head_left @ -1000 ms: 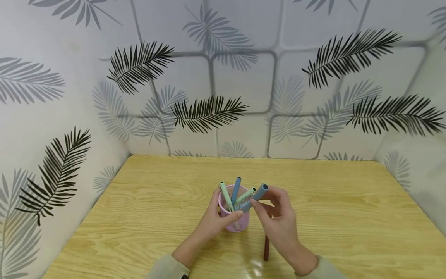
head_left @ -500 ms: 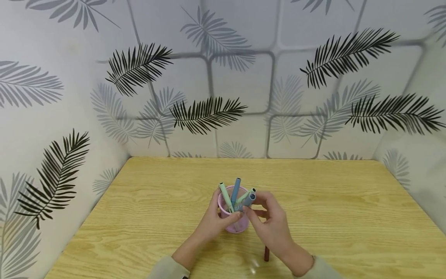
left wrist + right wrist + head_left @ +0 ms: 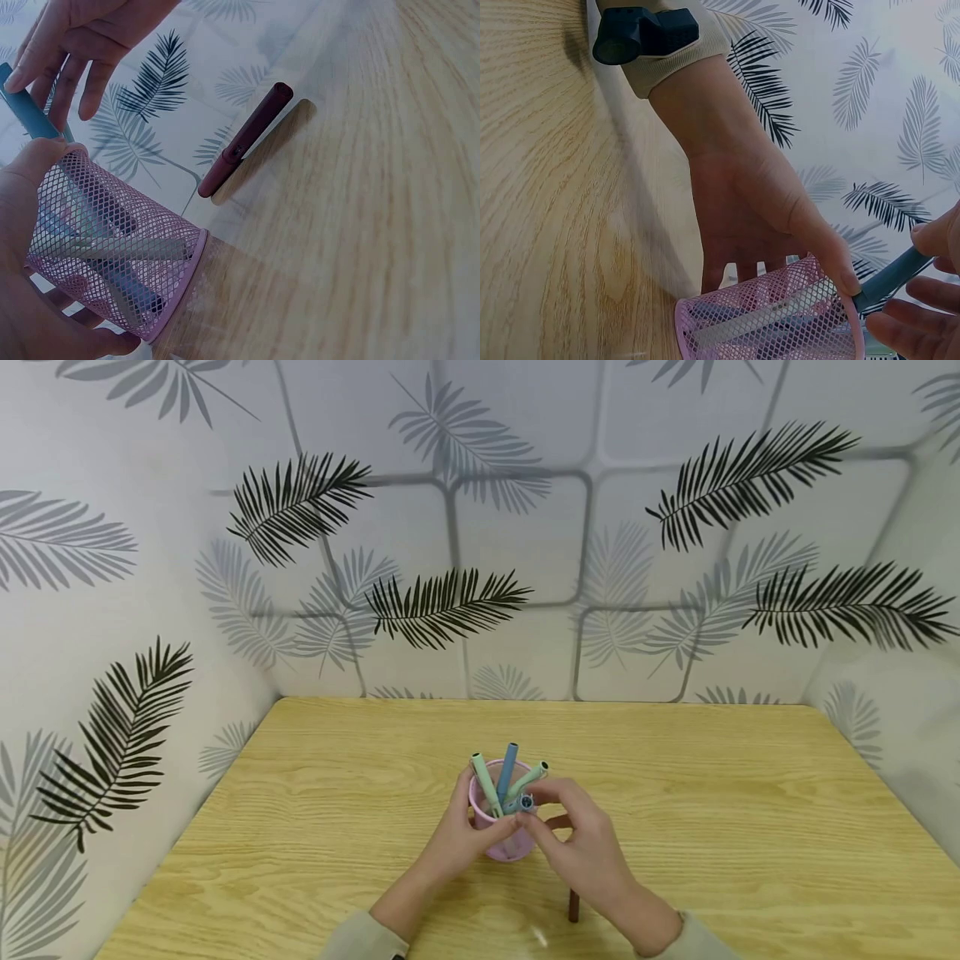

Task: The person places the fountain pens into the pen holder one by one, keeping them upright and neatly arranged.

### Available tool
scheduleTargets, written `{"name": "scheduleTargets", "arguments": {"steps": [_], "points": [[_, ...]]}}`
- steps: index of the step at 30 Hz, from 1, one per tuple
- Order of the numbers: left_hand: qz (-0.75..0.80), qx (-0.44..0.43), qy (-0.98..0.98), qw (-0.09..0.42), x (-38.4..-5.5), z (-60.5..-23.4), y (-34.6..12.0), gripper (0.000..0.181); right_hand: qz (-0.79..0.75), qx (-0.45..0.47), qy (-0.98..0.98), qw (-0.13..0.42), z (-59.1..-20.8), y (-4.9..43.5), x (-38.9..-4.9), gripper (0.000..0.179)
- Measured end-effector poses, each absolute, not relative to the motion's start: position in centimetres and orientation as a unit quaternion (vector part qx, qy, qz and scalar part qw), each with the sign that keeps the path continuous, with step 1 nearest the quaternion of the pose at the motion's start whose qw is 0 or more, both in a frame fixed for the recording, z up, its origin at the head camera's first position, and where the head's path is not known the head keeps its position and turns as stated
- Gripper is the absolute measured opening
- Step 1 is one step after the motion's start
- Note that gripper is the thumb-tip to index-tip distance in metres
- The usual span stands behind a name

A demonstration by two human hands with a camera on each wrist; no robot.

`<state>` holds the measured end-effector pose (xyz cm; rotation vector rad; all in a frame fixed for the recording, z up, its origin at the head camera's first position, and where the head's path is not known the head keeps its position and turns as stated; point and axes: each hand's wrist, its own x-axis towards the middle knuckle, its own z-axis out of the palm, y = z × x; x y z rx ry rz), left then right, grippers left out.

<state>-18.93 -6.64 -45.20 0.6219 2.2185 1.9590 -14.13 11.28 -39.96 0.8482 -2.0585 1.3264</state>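
Observation:
A pink mesh pen cup (image 3: 512, 850) stands on the table, and my left hand (image 3: 455, 837) grips it round the side with the thumb at the rim. My right hand (image 3: 588, 845) pinches the top of a blue pen (image 3: 892, 279) between thumb and index finger. That pen leans out over the rim, its lower part inside the cup. Two light green pens (image 3: 486, 783) and another blue pen (image 3: 507, 770) also poke out of the cup. On the table right of the cup lies a dark red capped pen (image 3: 246, 141), partly hidden by my right hand in the head view.
The wood-grain table (image 3: 360, 760) spreads out around the cup. White walls (image 3: 525, 543) with a leaf pattern enclose it at the back and sides. A dark device (image 3: 641, 34) sits on the left sleeve.
My right hand has moved left and down with the blue pen, which has sunk deeper into the cup. The left hand and the cup have stayed in place.

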Motion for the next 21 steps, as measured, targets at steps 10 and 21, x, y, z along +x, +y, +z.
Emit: {"name": "scheduleTargets", "arguments": {"steps": [10, 21], "points": [[0.644, 0.202, 0.735, 0.056, -18.7, -44.7, -6.6, 0.076, 0.487, 0.291, -0.776, 0.276, -40.1, 11.8, -14.2, 0.032], [0.643, 0.202, 0.736, 0.063, -17.1, -41.8, -6.5, 0.074, 0.470, 0.270, -0.781, 0.311, -40.6, 12.0, -14.5, 0.032]]}}
